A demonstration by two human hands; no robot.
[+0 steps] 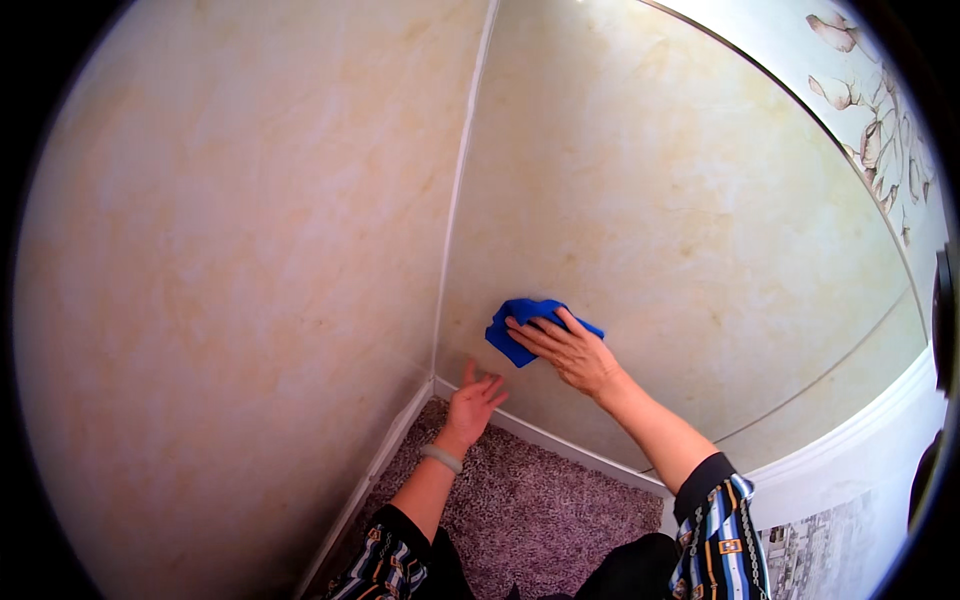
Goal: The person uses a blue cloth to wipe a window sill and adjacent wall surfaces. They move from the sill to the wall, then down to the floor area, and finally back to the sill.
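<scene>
A blue cloth (513,344) lies spread and crumpled against the marbled beige wall panel (640,230), close to the corner. My right hand (570,352) presses it to the panel, fingers laid over it and pointing left. Lower and to the left, my left hand (476,402) is empty, its fingers apart, near the bottom of the same panel by the corner. A pale band (441,458) circles my left wrist. Part of the cloth is hidden under my right hand.
A second marbled wall (240,280) meets the panel at a white corner strip (462,170). White baseboard (570,452) edges a purple-brown shaggy carpet (540,500) below. A dark trim line (775,80) borders wallpaper with a floral print (872,140) at upper right.
</scene>
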